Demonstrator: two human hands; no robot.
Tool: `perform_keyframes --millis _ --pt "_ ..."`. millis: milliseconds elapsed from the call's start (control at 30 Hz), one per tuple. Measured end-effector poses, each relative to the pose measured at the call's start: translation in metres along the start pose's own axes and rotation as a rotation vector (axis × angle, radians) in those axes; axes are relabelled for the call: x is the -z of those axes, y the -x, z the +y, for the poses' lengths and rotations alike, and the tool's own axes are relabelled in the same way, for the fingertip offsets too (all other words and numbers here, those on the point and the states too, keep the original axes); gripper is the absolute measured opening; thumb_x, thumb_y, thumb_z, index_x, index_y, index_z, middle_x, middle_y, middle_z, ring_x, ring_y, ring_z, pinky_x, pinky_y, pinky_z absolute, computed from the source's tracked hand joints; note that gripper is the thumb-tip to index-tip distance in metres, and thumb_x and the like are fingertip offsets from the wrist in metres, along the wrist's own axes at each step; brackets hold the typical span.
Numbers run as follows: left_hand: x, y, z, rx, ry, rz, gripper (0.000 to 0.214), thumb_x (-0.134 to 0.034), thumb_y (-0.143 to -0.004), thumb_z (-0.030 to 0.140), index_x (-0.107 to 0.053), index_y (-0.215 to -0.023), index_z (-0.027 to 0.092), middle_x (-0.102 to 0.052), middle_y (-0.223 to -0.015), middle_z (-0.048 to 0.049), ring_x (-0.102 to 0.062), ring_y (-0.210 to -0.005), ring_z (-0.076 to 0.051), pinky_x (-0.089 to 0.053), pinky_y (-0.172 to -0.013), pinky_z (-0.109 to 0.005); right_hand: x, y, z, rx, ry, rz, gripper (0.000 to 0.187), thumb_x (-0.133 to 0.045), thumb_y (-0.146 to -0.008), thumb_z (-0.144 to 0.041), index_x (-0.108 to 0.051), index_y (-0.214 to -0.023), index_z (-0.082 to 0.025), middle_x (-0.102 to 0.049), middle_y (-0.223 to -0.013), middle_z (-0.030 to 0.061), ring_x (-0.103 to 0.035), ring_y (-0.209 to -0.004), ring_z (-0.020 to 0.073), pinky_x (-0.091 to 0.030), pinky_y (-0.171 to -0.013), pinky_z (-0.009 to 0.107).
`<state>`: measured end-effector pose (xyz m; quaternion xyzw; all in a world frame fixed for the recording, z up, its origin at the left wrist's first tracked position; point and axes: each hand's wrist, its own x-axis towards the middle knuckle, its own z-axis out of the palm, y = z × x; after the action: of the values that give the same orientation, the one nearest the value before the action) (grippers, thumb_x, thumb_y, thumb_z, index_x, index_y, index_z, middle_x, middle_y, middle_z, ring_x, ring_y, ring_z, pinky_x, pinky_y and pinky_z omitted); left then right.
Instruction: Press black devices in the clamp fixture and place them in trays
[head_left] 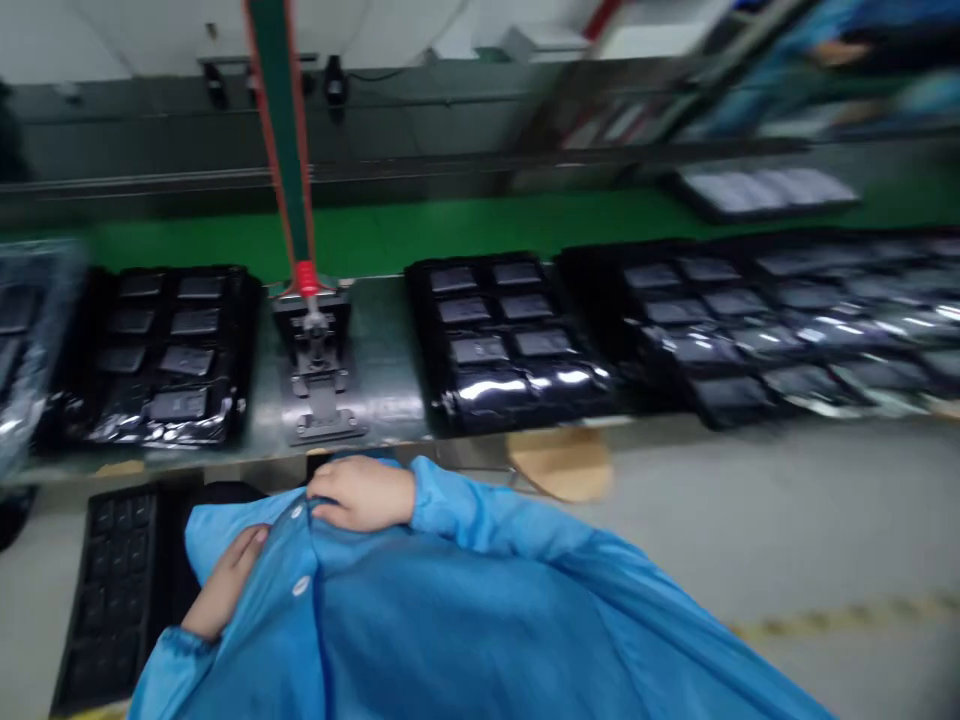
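Note:
I wear a blue work coat (450, 620) with white buttons down its front. My right hand (364, 493) grips the coat's front, its fingers curled at the fabric close to the upper button. Lower and to the left, my left hand (226, 582) is closed on the other side of the same front, its fingertips at the cloth's edge. Beyond my hands a small black metal fixture (321, 370) with a clamp stands on the bench (386, 350).
Black trays of dark rectangular parts sit left (161, 350) and right (502, 335) of the fixture, with more trays (795, 310) farther right. A green belt (450, 225) runs behind. Below the bench are a round wooden stool seat (562, 463) and another black tray (109, 590).

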<state>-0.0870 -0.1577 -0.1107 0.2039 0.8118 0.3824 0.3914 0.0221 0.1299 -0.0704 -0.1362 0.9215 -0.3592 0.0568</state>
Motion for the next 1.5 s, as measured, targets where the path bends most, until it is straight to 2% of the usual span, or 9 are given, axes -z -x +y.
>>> perform_keyframes --millis 267,367,467,533,600,733,867,1100,1500 --pt "0.04 -0.009 0.009 -0.061 -0.078 0.021 0.023 -0.07 -0.088 0.047 -0.082 -0.092 0.027 -0.082 -0.1 -0.0086 -0.076 -0.102 -0.033 -0.056 -0.099 -0.043 0.003 -0.013 0.004 -0.097 -0.032 0.024 0.022 -0.059 -0.104 -0.029 -0.073 -0.119 -0.02 -0.078 -0.113 0.0116 -0.075 -0.103 0.0271 -0.058 -0.091 0.04" --pt "0.068 -0.012 0.034 -0.12 -0.078 0.08 0.022 -0.067 -0.093 0.043 -0.08 -0.097 0.025 -0.081 -0.099 -0.008 -0.073 -0.098 -0.028 -0.055 -0.095 -0.038 0.0 -0.018 -0.002 -0.097 -0.059 0.05 0.021 -0.058 -0.104 -0.027 -0.072 -0.117 -0.02 -0.078 -0.111 0.0106 -0.075 -0.102 0.0258 -0.058 -0.09 0.039" --pt "0.105 -0.025 0.069 -0.258 -0.118 0.275 0.022 -0.066 -0.096 0.04 -0.077 -0.103 0.023 -0.078 -0.096 -0.0075 -0.072 -0.088 -0.024 -0.057 -0.087 -0.035 0.0 -0.023 -0.007 -0.096 -0.067 0.058 0.021 -0.057 -0.104 -0.027 -0.072 -0.116 -0.02 -0.077 -0.11 0.0106 -0.074 -0.099 0.0255 -0.058 -0.088 0.039" --pt "0.133 -0.043 0.089 -0.357 -0.255 0.411 0.021 -0.064 -0.097 0.035 -0.075 -0.107 0.021 -0.077 -0.099 -0.0082 -0.072 -0.09 -0.024 -0.057 -0.089 -0.037 0.002 -0.026 -0.009 -0.09 -0.068 0.053 0.021 -0.057 -0.104 -0.028 -0.072 -0.116 -0.02 -0.077 -0.108 0.0105 -0.074 -0.098 0.0253 -0.058 -0.088 0.039" --pt "0.16 -0.065 0.105 -0.455 -0.475 0.461 0.023 -0.064 -0.094 0.029 -0.075 -0.112 0.02 -0.077 -0.109 -0.0108 -0.072 -0.102 -0.027 -0.056 -0.1 -0.042 0.004 -0.026 -0.011 -0.081 -0.078 0.051 0.021 -0.056 -0.105 -0.029 -0.072 -0.115 -0.02 -0.076 -0.107 0.0102 -0.074 -0.097 0.0247 -0.058 -0.088 0.039" --pt "0.195 -0.105 0.124 -0.524 -0.921 0.289 0.04 -0.067 -0.088 0.025 -0.073 -0.127 0.019 -0.073 -0.134 -0.0131 -0.065 -0.127 -0.033 -0.05 -0.116 -0.048 0.006 -0.02 -0.011 -0.082 -0.115 0.073 0.022 -0.055 -0.106 -0.029 -0.071 -0.117 -0.02 -0.076 -0.109 0.01 -0.074 -0.099 0.0237 -0.059 -0.088 0.037" --pt "0.203 -0.121 0.14 -0.456 -1.168 0.093 0.051 -0.071 -0.084 0.03 -0.072 -0.134 0.022 -0.073 -0.139 -0.0096 -0.066 -0.128 -0.033 -0.051 -0.114 -0.046 0.006 -0.01 -0.007 -0.115 -0.141 0.13 0.023 -0.053 -0.108 -0.03 -0.071 -0.119 -0.021 -0.077 -0.112 0.0095 -0.074 -0.1 0.0231 -0.059 -0.089 0.037" --pt "0.203 -0.124 0.155 -0.473 -1.306 0.016 0.049 -0.071 -0.085 0.03 -0.072 -0.133 0.024 -0.074 -0.137 -0.0093 -0.068 -0.125 -0.032 -0.051 -0.107 -0.044 0.01 0.002 -0.002 -0.153 -0.125 0.216 0.022 -0.053 -0.108 -0.031 -0.071 -0.117 -0.021 -0.078 -0.109 0.0093 -0.075 -0.095 0.022 -0.061 -0.086 0.036" --pt "0.201 -0.12 0.16 -0.576 -1.244 0.121 0.049 -0.071 -0.085 0.042 -0.075 -0.127 0.016 -0.077 -0.121 -0.0141 -0.074 -0.112 -0.034 -0.055 -0.102 -0.046 0.01 0.01 -0.001 -0.126 -0.158 0.295 0.021 -0.054 -0.108 -0.029 -0.072 -0.113 -0.02 -0.078 -0.105 0.0083 -0.075 -0.096 0.022 -0.061 -0.087 0.037"
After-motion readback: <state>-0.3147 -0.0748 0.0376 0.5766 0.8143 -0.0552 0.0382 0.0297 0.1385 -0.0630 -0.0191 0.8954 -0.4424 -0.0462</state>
